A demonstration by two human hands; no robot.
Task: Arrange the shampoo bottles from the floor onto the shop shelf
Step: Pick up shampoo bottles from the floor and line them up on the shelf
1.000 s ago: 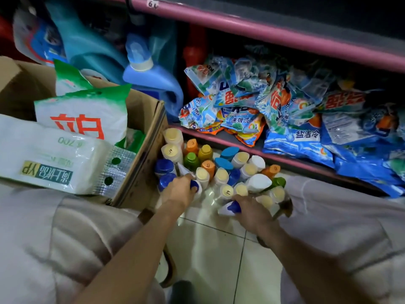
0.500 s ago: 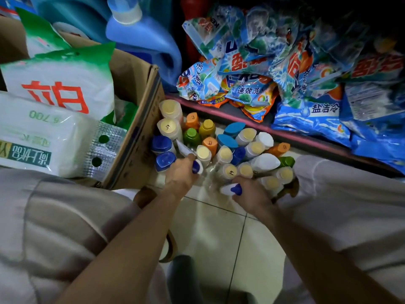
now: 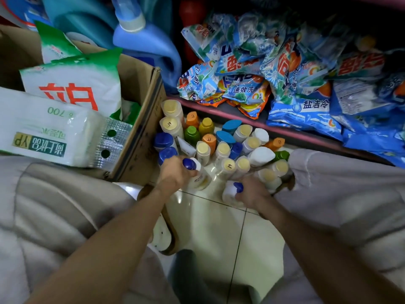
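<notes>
Several shampoo bottles [image 3: 223, 148] with cream, orange, green, white and blue caps stand clustered on the tiled floor in front of the low shelf [image 3: 252, 121]. My left hand [image 3: 175, 175] grips a white bottle with a blue cap [image 3: 198, 174], tilted at the cluster's near left edge. My right hand [image 3: 252, 191] grips another white bottle with a blue cap [image 3: 231, 190] at the near right edge, lifted slightly toward me.
A cardboard box [image 3: 140, 137] holding white and green bags stands left of the bottles. The pink-edged bottom shelf carries blue detergent packets [image 3: 285, 84] and a blue jug [image 3: 144, 44]. My knees flank the pale floor tiles [image 3: 219, 227].
Both hands have drawn their blue-capped bottles out of the cluster and slightly toward me. The camera has tipped further down, so the upper pink shelf rail has left the view.
</notes>
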